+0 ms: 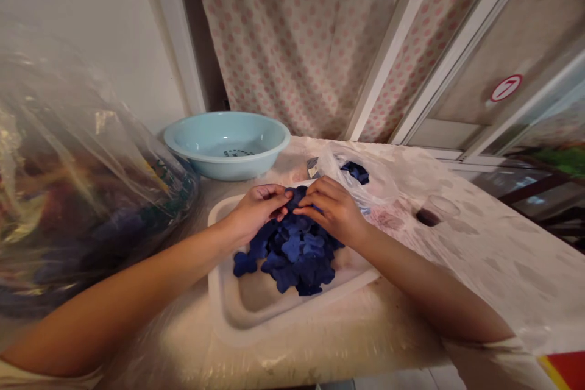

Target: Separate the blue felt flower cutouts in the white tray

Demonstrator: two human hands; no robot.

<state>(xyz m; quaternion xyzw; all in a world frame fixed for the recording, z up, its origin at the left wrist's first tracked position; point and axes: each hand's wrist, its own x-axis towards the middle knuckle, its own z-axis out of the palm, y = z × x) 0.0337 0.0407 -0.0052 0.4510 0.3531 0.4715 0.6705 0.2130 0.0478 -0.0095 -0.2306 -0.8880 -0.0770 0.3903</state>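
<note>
A heap of dark blue flower-shaped pieces (299,253) lies in a white tray (228,323). Above the far part of the heap, my left hand (260,210) pinches the left side of a blue piece (297,196) between thumb and fingers. My right hand (333,207) grips the same piece from the right, its fingers bent and close to those of my left hand. One blue piece (245,263) rests at the left of the heap. The fingers of both hands partly cover the held piece.
Beyond the tray is a light blue basin (228,161). A clear plastic bag (379,186) with dark blue pieces lies behind my right hand. A small cup (429,216) with dark contents stands to the right. A large filled plastic bag (82,195) occupies the left.
</note>
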